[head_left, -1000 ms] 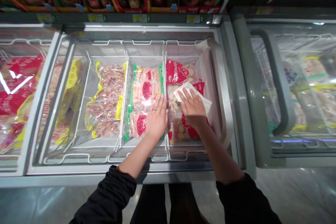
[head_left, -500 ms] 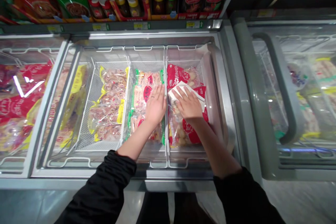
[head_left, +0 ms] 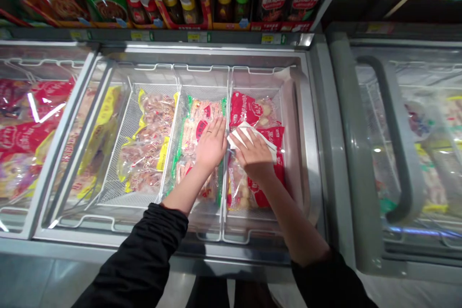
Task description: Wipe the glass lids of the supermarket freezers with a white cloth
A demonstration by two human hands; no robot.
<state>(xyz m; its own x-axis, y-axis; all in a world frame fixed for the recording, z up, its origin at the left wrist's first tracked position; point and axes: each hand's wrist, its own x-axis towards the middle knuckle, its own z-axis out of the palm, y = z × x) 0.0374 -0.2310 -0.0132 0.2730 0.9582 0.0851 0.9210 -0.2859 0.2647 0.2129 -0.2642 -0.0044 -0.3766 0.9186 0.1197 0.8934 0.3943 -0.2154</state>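
My left hand lies flat, palm down with fingers extended, on the clear glass lid of a chest freezer, above the middle wire basket. A ring shows on one finger. My right hand is spread flat over a folded white cloth, pressing it on the glass above the right basket. Part of the cloth is hidden under the palm. Beneath the glass are red bags of frozen food on the right, green-edged packs in the middle and yellow-edged packs on the left.
White wire dividers split the freezer. To the right stands another freezer with a raised grey handle. A shelf with jars, sauce pouches and bags runs along the back. A metal frame borders the left lid.
My right hand and the cloth have slid a little to the left and toward me on the glass. My left hand stays in nearly the same place. The camera view has shifted slightly.
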